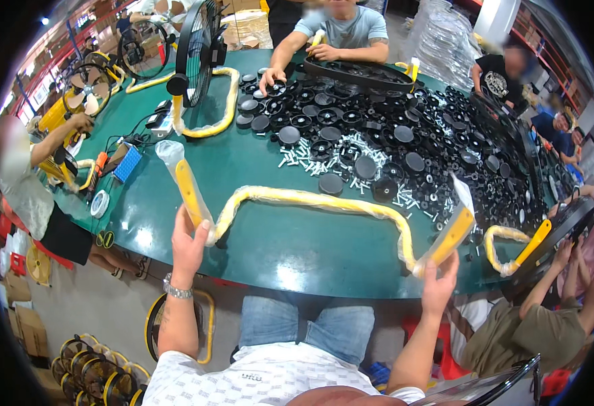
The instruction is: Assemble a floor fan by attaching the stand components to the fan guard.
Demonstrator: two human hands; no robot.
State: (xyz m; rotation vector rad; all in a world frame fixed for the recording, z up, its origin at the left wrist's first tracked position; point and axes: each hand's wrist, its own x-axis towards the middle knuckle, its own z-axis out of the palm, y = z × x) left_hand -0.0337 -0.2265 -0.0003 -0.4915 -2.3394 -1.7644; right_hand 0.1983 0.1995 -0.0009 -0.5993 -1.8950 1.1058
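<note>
A long yellow U-shaped tube frame (310,199) wrapped in clear plastic lies across the green table (290,243), its two ends pointing up. My left hand (188,245) grips the bend below the left upright end (188,189). My right hand (439,284) grips the lower part of the right upright end (454,233). A clear plastic sleeve covers each end.
A heap of black round plastic caps (378,142) and white screws (310,159) covers the far half of the table. An upright black fan guard (199,47) with another yellow frame stands at the back left. Other people sit around the table, one at the right holding a guard (561,230).
</note>
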